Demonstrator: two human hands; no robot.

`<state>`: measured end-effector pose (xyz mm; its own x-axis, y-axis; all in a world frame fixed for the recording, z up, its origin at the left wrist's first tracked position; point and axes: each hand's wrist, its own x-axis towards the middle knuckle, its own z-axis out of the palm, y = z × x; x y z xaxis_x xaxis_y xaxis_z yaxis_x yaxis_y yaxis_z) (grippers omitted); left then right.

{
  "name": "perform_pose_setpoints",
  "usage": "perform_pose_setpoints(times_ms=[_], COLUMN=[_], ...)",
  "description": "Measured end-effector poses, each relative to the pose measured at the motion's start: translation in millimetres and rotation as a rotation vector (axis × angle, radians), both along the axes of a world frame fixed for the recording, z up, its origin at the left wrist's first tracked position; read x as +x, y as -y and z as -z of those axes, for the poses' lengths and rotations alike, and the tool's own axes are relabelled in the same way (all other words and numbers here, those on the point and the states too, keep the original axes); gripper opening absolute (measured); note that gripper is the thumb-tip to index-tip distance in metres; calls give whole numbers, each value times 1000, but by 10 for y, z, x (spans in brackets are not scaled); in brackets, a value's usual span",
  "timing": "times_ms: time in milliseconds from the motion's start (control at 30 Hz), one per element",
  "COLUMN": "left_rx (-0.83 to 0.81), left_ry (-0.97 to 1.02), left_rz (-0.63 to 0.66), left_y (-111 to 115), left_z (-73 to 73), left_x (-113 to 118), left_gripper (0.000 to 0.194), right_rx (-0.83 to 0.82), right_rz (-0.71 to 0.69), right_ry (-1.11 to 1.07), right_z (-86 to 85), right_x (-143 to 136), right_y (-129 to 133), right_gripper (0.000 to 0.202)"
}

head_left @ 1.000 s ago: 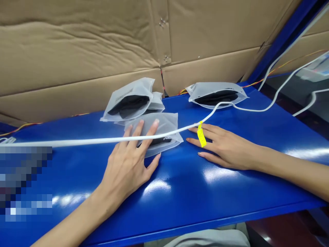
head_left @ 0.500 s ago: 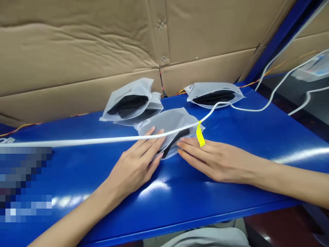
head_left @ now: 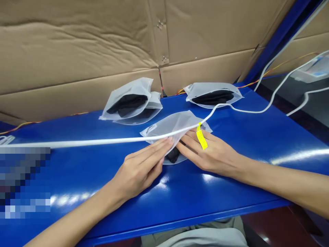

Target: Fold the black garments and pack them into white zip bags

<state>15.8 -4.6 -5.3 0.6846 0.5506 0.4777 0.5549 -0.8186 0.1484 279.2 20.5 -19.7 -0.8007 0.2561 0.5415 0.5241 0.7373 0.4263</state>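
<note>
A frosted plastic bag [head_left: 177, 121] lies in front of me on the blue table, its mouth facing me. Part of a black folded item, seemingly fabric [head_left: 172, 156], shows in the opening. My left hand [head_left: 145, 164] pinches the bag's upper lip at its left side between thumb and fingers. From the right, my right hand [head_left: 209, 151] reaches into the mouth with fingers stretched out; its fingertips are hidden under the plastic. A white cable [head_left: 102, 140] with a yellow tag [head_left: 202, 138] crosses in front of the bag and my hands.
Two more frosted bags [head_left: 133, 85] with black contents overlap at the back left, and another frosted bag [head_left: 213, 88] stands at the back right. Brown padded panels [head_left: 77, 44] rise behind the blue table [head_left: 64, 127]. Thin coloured wires [head_left: 25, 125] run along the back edge.
My right hand has moved left and deeper into the bag's mouth. The bag has shifted slightly right, its upper lip is lifted, and less of the black item shows.
</note>
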Motion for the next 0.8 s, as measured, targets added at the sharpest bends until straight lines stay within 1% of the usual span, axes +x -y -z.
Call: perform_pose_setpoints(times_ms=[100, 233, 333, 433, 500, 633, 700, 800], left_rx=[-4, -15, -78, -139, -157, -201, -228, -248], left_ry=[-27, -100, -152, -192, -218, -279, -322, -377], left_rz=[-23, -79, -150, -176, -176, -152, -130, -59], left_y=[-8, -28, -44, -56, -64, -99, -140, -227], left_z=[6, 39, 57, 62, 64, 57, 43, 19], left_x=[49, 53, 5, -47, -69, -103, -133, -201], left_gripper=[75, 68, 67, 69, 71, 72, 70, 73], right_rx=[-58, -182, -257, -308, -332, -388, -421, -490], right_rz=[46, -6, 7, 43, -6, -188, -214, -233], right_ry=[5, -68, -24, -20, -75, -187, -196, -170], right_z=[65, 110, 124, 157, 184, 192, 171, 129], right_x=[-4, 11, 34, 55, 68, 113, 149, 207], right_y=[-32, -70, -102, -122, -120, -108, -112, -129], right_gripper=[38, 38, 40, 36, 32, 25, 24, 25])
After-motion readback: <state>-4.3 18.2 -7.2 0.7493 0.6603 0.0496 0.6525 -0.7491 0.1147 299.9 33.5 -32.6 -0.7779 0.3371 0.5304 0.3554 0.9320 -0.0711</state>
